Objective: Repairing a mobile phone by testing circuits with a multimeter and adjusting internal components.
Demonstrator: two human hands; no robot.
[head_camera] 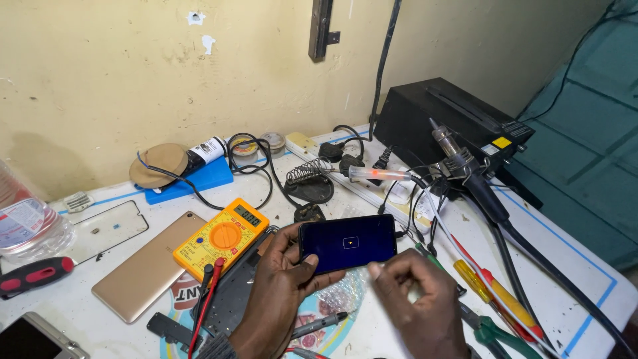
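At the middle of the counter, the left hand was closed around the left end of a dark smartphone, thumb across its lower edge and fingers behind. The phone was held flat and face up above the counter, its screen lit deep blue with a small charging symbol at the centre; a cable entered at its right end. The right hand sat just below the phone's right corner, fingers curled loosely, the forefinger tip near the edge; whether it gripped anything could not be told. Just left of the left hand lay a yellow multimeter with red and black probe leads running toward the viewer, and beside it a gold phone, face down. To the right lay screwdrivers and green-handled pliers. Behind, a hot-air handpiece rested before a black rework station.
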